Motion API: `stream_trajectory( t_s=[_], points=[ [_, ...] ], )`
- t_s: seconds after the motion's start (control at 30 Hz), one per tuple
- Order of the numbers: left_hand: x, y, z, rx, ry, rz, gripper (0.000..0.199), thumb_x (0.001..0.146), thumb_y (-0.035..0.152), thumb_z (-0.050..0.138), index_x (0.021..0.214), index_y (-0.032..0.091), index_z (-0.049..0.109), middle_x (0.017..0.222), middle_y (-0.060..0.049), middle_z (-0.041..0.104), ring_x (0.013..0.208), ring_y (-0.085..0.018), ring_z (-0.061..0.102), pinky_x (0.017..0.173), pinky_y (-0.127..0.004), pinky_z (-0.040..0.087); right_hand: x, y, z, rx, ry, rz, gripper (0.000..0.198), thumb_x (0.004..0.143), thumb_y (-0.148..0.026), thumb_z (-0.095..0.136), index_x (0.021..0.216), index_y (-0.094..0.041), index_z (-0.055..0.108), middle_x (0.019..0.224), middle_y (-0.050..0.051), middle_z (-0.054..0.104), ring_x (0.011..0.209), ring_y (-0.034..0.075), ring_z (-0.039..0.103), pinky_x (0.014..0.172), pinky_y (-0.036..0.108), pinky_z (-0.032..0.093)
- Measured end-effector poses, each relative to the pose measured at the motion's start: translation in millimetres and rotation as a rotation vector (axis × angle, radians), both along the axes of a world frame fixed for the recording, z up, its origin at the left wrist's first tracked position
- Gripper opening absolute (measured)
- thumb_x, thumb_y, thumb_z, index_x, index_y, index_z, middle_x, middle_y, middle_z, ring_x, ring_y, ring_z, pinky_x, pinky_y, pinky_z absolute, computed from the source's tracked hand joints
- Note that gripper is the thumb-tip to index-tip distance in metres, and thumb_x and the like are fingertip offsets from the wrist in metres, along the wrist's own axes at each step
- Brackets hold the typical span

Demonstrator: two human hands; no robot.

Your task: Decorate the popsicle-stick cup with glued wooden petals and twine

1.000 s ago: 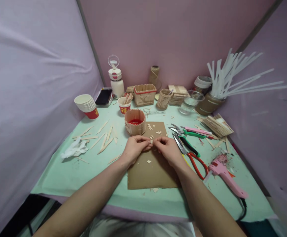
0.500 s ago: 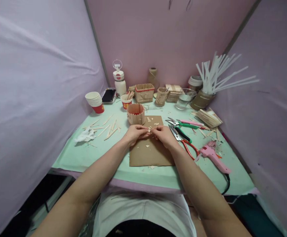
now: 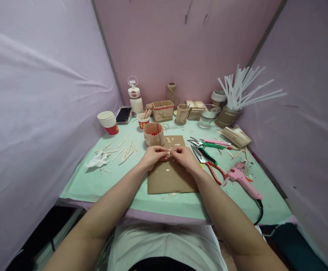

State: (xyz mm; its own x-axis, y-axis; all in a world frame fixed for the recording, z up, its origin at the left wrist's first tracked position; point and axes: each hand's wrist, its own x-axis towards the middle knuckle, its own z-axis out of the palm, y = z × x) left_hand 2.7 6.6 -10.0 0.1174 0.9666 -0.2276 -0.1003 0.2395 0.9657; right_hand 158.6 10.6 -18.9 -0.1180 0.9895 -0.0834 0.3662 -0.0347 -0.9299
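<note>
Over a brown cardboard sheet (image 3: 169, 182), my left hand (image 3: 154, 156) and my right hand (image 3: 184, 156) meet fingertip to fingertip. Pinched between them is a small pale wood chip (image 3: 169, 153); its exact shape is too small to make out. Several similar chips are scattered on the cardboard, one loose chip (image 3: 167, 170) lying just below my fingers. Right behind my left hand stands a round container made of wooden sticks (image 3: 153, 136), reddish inside. Red-handled pliers (image 3: 213, 169) and green-handled cutters (image 3: 206, 145) lie to the right of my right hand.
A pink glue gun (image 3: 244, 180) with a black cord lies at the right. Thin wood strips (image 3: 125, 152) and a crumpled white tissue (image 3: 97, 160) are on the left. Along the back stand paper cups (image 3: 108, 122), a white bottle (image 3: 135, 101), a water bowl (image 3: 208, 116) and glue sticks (image 3: 240, 90).
My view has tilted up slightly, so the table sits a little lower in the picture. Both hands keep their pinch on the chip, almost unmoved over the cardboard.
</note>
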Motion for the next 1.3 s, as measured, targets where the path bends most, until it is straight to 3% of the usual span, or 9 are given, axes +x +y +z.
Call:
stream_trajectory(
  t_s=[0.27,0.57,0.7,0.83,0.93,1.03,1.17,1.3],
  points=[
    [7.5,10.7,6.9,0.219,0.363,-0.130,0.011,0.067,0.017,0.071,0.077,0.013,0.072,0.067,-0.003,0.070,0.060,-0.014,0.062,0.060,-0.024,0.048,12.6,1.3,9.9,0.091,-0.159,0.028,0.016,0.076,-0.027,0.055,0.064,-0.018,0.061,0.054,-0.002,0.062,0.053,0.013,0.056,0.052,0.023,0.037],
    [13.6,15.3,8.4,0.472,0.774,-0.329,0.016,0.079,0.015,0.059,0.078,0.019,0.075,0.080,-0.005,0.073,0.077,-0.020,0.063,0.077,-0.031,0.046,19.1,-4.0,19.5,0.154,-0.469,0.073,0.019,0.083,-0.024,0.055,0.066,-0.019,0.064,0.071,0.006,0.068,0.067,0.018,0.057,0.063,0.028,0.036],
    [11.0,9.4,9.6,0.548,0.858,-0.358,0.018,0.085,0.016,0.056,0.082,0.018,0.074,0.086,-0.008,0.071,0.085,-0.022,0.062,0.079,-0.031,0.045,29.5,-15.3,36.0,0.199,-0.545,0.046,0.017,0.087,-0.025,0.053,0.083,-0.019,0.068,0.092,0.010,0.070,0.085,0.023,0.061,0.075,0.031,0.039],
    [6.7,0.2,5.0,0.722,1.009,-0.334,0.025,0.093,0.021,0.048,0.082,0.017,0.070,0.081,-0.007,0.069,0.078,-0.020,0.063,0.071,-0.028,0.045,48.2,-10.9,63.4,0.213,-0.636,0.015,0.019,0.090,-0.034,0.052,0.080,-0.024,0.064,0.078,0.004,0.070,0.072,0.021,0.062,0.064,0.030,0.037],
    [7.1,-8.2,0.0,0.931,0.999,-0.243,0.025,0.094,0.026,0.050,0.077,0.018,0.066,0.070,-0.005,0.069,0.063,-0.016,0.060,0.061,-0.027,0.041,58.6,20.0,81.0,0.282,-0.744,0.001,0.029,0.091,-0.042,0.052,0.072,-0.023,0.064,0.067,0.003,0.069,0.062,0.020,0.060,0.058,0.030,0.033],
    [9.6,-14.4,-1.8,1.139,0.946,-0.198,0.033,0.094,0.022,0.047,0.064,0.017,0.058,0.058,-0.003,0.060,0.054,-0.014,0.052,0.054,-0.028,0.035,57.9,73.7,85.0,0.367,-0.806,0.091,0.021,0.091,-0.034,0.056,0.080,-0.021,0.069,0.078,0.005,0.072,0.070,0.019,0.063,0.063,0.029,0.038],
    [10.5,-16.6,0.5,1.318,0.867,-0.212,0.020,0.090,0.016,0.047,0.077,0.016,0.063,0.059,-0.003,0.057,0.055,-0.016,0.048,0.054,-0.030,0.036,37.2,150.0,67.6,0.376,-0.856,0.219,0.011,0.090,-0.023,0.059,0.089,-0.018,0.069,0.092,0.005,0.073,0.085,0.018,0.065,0.076,0.029,0.047],
    [9.5,-12.2,-0.3,1.367,0.795,-0.201,0.019,0.088,0.012,0.045,0.085,0.014,0.063,0.056,-0.002,0.053,0.053,-0.016,0.043,0.050,-0.030,0.032,7.7,200.6,40.2,0.357,-0.950,0.304,0.026,0.094,-0.033,0.058,0.114,-0.017,0.062,0.116,0.007,0.064,0.099,0.019,0.064,0.087,0.040,0.054]
  ],
)
